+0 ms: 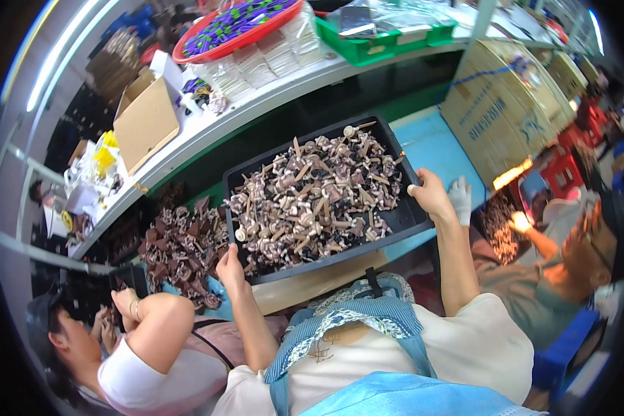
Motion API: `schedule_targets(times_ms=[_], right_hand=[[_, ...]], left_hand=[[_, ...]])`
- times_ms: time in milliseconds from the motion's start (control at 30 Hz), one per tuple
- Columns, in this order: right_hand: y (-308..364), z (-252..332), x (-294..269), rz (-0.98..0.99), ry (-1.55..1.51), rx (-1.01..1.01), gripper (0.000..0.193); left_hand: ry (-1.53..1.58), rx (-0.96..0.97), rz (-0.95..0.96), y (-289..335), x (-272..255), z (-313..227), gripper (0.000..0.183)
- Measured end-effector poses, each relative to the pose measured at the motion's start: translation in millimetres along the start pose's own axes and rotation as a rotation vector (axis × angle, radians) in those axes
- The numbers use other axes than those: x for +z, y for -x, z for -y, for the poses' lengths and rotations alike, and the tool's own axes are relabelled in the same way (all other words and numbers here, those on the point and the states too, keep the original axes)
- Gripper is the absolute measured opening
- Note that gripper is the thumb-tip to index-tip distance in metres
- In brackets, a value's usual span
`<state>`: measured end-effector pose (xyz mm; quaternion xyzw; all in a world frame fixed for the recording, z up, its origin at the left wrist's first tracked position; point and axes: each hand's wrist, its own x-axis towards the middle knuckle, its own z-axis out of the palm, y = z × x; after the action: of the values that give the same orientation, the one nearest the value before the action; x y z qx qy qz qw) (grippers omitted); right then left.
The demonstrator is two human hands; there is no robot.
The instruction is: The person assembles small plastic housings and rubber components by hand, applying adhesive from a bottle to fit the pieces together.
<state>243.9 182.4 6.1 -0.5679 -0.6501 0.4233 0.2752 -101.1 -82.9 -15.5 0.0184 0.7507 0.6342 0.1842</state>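
Observation:
Both my hands hold a wide black plastic tray (410,220) in front of me. My left hand (233,269) grips its near left corner, fingers closed on the rim. On its right side, my right hand (431,194) is closed round the edge, thumb over the rim. Heaped inside lie many small brown and beige plastic figurines (312,197), with a bare strip of tray along the right side. Just beyond my right hand is a white-gloved hand (460,200), apparently of another person.
Brown plastic pieces (184,246) are piled left of the tray. A co-worker (152,340) sits at left, another (568,277) at right. A cardboard box (499,114) stands on the blue surface (440,149). The shelf above carries a red basin (236,43) and a green tray (385,48).

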Motion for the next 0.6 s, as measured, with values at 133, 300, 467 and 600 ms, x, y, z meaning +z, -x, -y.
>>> schedule_targets(times_ms=[133, 300, 467, 600], right_hand=[[63.1, -48.0, -1.6, -0.173, -0.12, -0.115, 0.026], [128.8, -86.0, 1.3, -0.366, -0.177, -0.231, 0.025], [174.1, -91.2, 0.6, -0.495, -0.021, -0.142, 0.023], [196.6, -103.9, 6.6, -0.465, 0.058, 0.016, 0.023]], left_hand=[[-0.001, 0.142, 0.044, 10.4, -4.7, 28.2, 0.034], [0.065, 0.186, 0.098, 27.6, -30.4, 31.2, 0.035], [0.005, 0.18, 0.069, 11.5, -16.3, 57.2, 0.038], [-0.053, 0.08, 0.204, 15.4, -15.4, 40.0, 0.037]])
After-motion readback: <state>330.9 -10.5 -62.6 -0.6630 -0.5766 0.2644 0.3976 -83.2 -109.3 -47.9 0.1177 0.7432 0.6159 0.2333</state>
